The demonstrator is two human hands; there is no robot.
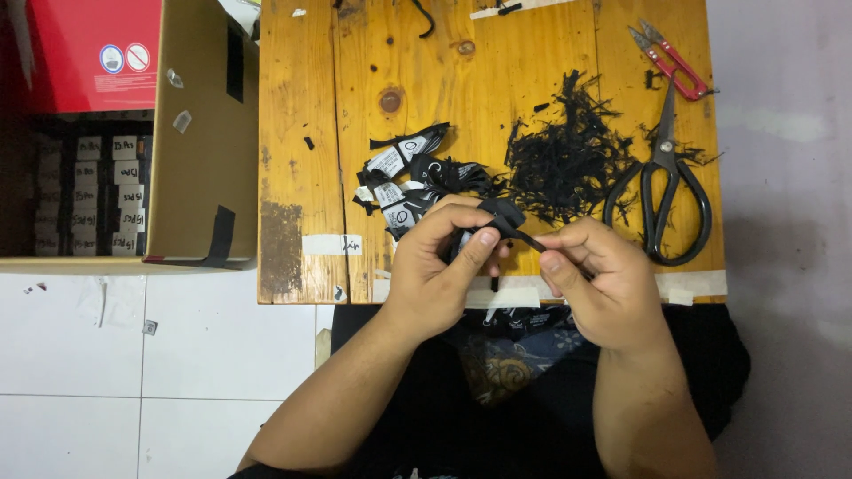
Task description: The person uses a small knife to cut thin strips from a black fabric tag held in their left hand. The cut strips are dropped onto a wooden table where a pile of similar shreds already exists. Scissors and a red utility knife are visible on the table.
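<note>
My left hand [439,262] and my right hand [599,284] meet over the near edge of a small wooden table [302,133]. Together they pinch a small black fabric strap piece [510,222], the left hand on its folded end, the right thumb and forefinger on its thin tail. Just beyond my left hand lies a heap of black woven labels with white print [408,177]. A pile of black thread and fabric scraps [568,155] sits beyond my right hand.
Large black-handled scissors [661,191] lie at the table's right side, with small red thread snips [670,58] above them. An open cardboard box [191,133] with stacked labelled packets and a red box [89,49] stands left of the table. White floor tiles lie below.
</note>
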